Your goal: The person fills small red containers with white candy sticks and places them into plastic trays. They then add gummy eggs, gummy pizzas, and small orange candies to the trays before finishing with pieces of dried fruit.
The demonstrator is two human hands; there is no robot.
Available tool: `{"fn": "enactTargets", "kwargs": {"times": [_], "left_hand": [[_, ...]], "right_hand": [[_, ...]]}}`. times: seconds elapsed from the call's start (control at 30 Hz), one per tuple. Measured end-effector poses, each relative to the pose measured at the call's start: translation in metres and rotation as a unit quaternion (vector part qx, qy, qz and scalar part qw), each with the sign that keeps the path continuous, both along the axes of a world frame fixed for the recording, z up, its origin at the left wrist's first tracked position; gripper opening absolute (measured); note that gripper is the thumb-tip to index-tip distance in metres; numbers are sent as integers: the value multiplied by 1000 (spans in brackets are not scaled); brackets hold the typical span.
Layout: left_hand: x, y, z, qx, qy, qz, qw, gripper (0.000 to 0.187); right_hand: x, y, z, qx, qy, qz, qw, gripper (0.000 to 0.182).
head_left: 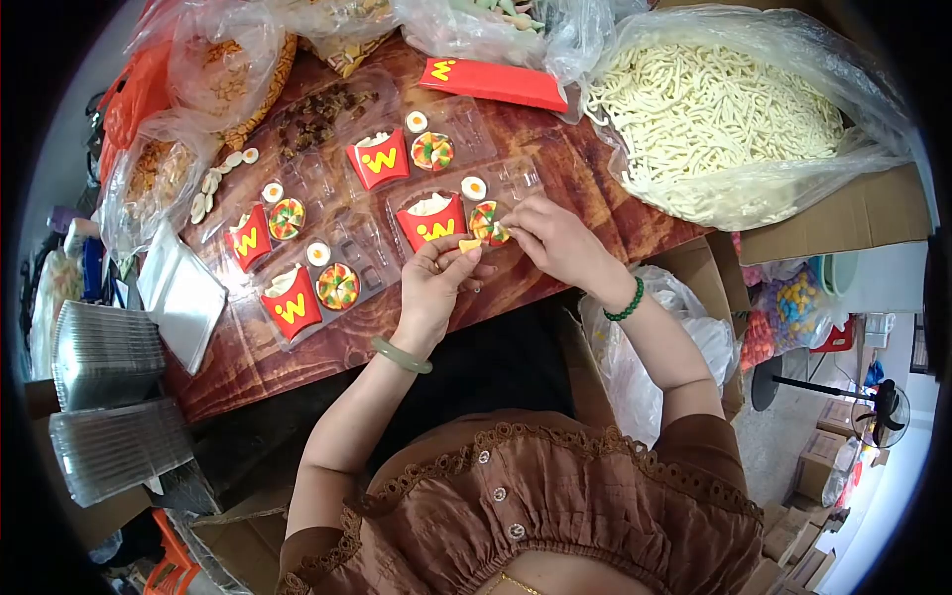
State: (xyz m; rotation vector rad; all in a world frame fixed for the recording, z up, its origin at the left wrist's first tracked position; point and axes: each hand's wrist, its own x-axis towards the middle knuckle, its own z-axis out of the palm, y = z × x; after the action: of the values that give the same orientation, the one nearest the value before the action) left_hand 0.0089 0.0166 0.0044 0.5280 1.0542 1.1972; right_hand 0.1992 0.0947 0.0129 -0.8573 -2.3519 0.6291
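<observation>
My left hand (436, 283), wearing a jade bangle, is closed with a small orange-yellow piece (469, 246) between thumb and finger. My right hand (560, 243), with a green bead bracelet, has its fingertips pinched at the edge of a colourful toy pizza (486, 220); what they hold is hidden. Both hands are over a clear plastic tray (516, 178). In it, a red toy fries box (428, 220) with a yellow letter lies left of the pizza, and a toy fried egg (474, 187) lies above.
Similar sets with fries boxes (378, 159) lie in trays further left and behind. A red flat packet (496, 83) lies at the back. A large bag of pale sticks (719, 119) is at right. Stacked clear trays (107, 352) and orange-filled bags (223, 84) are at left.
</observation>
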Motion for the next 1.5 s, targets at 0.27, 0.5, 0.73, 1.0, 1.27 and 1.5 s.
{"fn": "enactTargets", "kwargs": {"times": [0.27, 0.5, 0.73, 1.0, 1.27, 1.5], "left_hand": [[0, -6, 3, 37, -33, -19, 999, 30], [9, -3, 4, 69, -133, -37, 988, 29], [18, -7, 19, 98, -24, -42, 994, 26], [10, -9, -8, 106, 89, -20, 990, 31], [12, -9, -19, 120, 112, -37, 986, 31], [-75, 36, 50, 269, 185, -5, 945, 27]], "right_hand": [[-7, -4, 33, -136, 19, -8, 991, 15], [-19, -20, 58, -193, 70, 38, 978, 19], [-6, 2, 41, 26, 23, -58, 998, 17], [-10, 19, 4, 79, -45, 22, 996, 10], [-14, 27, -1, -26, -36, -36, 998, 11], [-13, 22, 29, -126, -5, -64, 990, 13]]}}
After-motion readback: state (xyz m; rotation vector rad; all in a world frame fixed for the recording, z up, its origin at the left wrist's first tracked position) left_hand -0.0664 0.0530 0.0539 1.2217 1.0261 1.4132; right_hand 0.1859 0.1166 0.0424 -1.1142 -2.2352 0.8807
